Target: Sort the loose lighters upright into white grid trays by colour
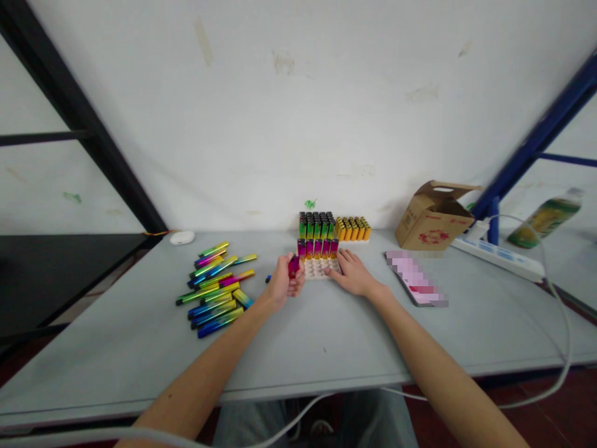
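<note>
My left hand (282, 281) is closed around a shiny purple-red lighter (293, 266), held upright at the left end of a white tray with round holes (317, 269). A row of purple-and-orange lighters (318, 249) stands upright along the tray's back. My right hand (353, 272) lies with fingers stretched out at the tray's right end, touching its edge, and holds nothing. Left of my left hand lies a loose pile of metallic lighters (214, 289) in blue, green, yellow and pink. Part of a blue piece (268, 279) shows beside my left hand.
Behind the tray stand a block of green lighters with black tops (317, 225) and a block of yellow ones (353, 229). To the right are a phone (413, 278), an open cardboard box (433, 218), a power strip (504, 258) and a bottle (545, 218). A white case (181, 238) lies back left.
</note>
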Action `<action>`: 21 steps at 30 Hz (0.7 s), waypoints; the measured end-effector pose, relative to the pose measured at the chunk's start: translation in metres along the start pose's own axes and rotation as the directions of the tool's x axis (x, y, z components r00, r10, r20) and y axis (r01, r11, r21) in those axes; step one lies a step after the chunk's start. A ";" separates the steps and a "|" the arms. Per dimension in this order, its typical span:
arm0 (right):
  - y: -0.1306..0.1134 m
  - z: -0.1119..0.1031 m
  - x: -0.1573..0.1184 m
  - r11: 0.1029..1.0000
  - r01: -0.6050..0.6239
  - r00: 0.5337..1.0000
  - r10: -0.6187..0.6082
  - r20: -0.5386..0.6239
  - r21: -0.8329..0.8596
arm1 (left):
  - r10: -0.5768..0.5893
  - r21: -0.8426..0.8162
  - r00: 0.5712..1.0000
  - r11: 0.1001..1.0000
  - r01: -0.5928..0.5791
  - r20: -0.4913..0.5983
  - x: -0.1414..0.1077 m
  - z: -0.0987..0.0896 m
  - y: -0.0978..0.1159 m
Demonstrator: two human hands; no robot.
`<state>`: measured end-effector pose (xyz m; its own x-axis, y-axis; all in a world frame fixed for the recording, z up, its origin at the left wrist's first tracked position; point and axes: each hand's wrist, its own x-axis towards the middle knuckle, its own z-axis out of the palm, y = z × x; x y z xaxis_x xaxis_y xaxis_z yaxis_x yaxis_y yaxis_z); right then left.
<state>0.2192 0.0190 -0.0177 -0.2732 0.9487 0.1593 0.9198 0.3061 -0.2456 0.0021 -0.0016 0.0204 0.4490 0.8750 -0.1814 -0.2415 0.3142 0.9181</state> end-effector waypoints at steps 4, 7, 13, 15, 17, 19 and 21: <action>0.000 0.001 0.000 1.000 -0.004 1.000 0.004 -0.001 0.002 | 0.002 -0.003 1.000 1.000 -0.002 0.018 0.000 -0.001 -0.001; 0.000 0.000 0.000 1.000 -0.001 1.000 0.001 0.001 0.004 | -0.014 -0.002 1.000 1.000 0.014 0.023 0.000 0.000 -0.001; -0.002 -0.003 -0.001 1.000 0.006 1.000 -0.006 0.000 0.012 | 0.036 -0.089 0.998 0.996 -0.031 0.058 -0.003 0.005 0.001; -0.003 -0.005 -0.002 1.000 0.002 1.000 -0.002 0.002 0.006 | 0.103 -0.118 0.994 0.988 -0.098 0.036 -0.001 0.007 0.001; -0.005 -0.007 -0.004 1.000 -0.023 1.000 0.023 0.002 -0.007 | 0.179 -0.121 0.984 0.976 -0.179 -0.011 0.001 0.007 0.000; -0.008 -0.009 -0.006 0.998 -0.065 0.998 0.065 -0.001 -0.010 | 0.243 -0.097 0.969 0.964 -0.246 -0.049 0.002 0.007 -0.001; -0.013 -0.013 -0.008 0.990 -0.143 0.989 0.144 -0.027 0.013 | 0.285 -0.054 0.956 0.956 -0.289 -0.071 0.002 0.006 -0.002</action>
<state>0.2130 0.0070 -0.0035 -0.1307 0.9804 0.1477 0.9457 0.1680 -0.2783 0.0090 -0.0026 0.0206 0.2991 0.9521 0.0630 -0.4072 0.0677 0.9108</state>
